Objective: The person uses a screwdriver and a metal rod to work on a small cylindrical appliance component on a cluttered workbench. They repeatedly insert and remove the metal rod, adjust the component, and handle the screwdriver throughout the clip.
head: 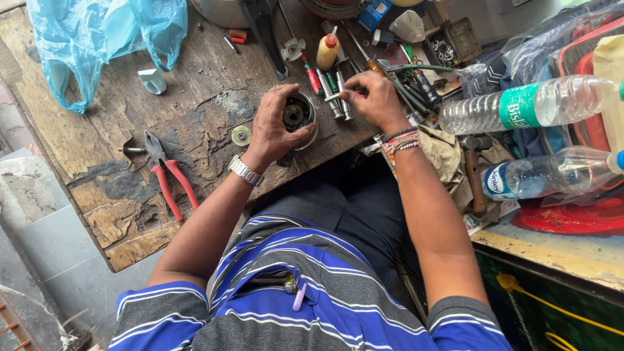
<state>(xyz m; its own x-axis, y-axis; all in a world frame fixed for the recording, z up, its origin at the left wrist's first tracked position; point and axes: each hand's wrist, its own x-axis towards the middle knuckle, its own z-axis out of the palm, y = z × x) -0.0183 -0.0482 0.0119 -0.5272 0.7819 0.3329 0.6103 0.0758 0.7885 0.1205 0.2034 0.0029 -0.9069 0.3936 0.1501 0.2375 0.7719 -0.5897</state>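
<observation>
Scarred, stained wooden workbench [195, 84]. Left hand [274, 127] fingers wrap round metal motor housing [300, 116]; right hand [377, 97] pinches silver socket bit [333, 97]. Red-handled pliers [168, 175] at 8 o'clock, blue plastic bag [97, 39] at 10.

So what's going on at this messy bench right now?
A person in a striped shirt sits at a worn wooden workbench. The left hand grips a round metal part with a dark centre, holding it on the bench. The right hand reaches into a pile of screwdrivers and sockets, fingers on a small metal piece. Red-handled pliers lie unused to the left, and two plastic bottles lie on the right.
</observation>
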